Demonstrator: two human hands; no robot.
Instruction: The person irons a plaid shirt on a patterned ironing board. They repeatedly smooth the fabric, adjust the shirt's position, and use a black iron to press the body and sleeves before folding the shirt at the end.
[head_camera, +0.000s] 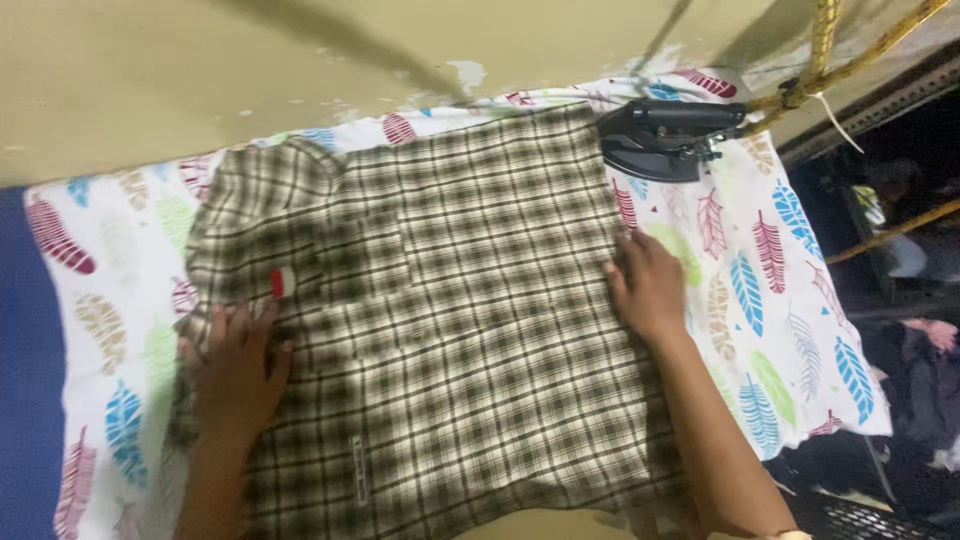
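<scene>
Plaid shirt (450, 300) spread flat on feather-print sheet (760, 270), iron (665, 135) beyond its far corner; left hand (235, 365) and right hand (645, 285) pressed open-palmed on opposite edges, gripping nothing; likely light, limp, wrinkle-prone, best pinched at edges.

black iron (665, 135) on feather-print sheet (770, 260); perhaps yellow rope (840, 65).

We see two labels on the olive-and-cream checked cotton shirt (470, 300): a small red-and-white fabric tag (283, 282) near its collar end, and a narrow pale strip label (360, 468) lying lengthwise lower down.
</scene>
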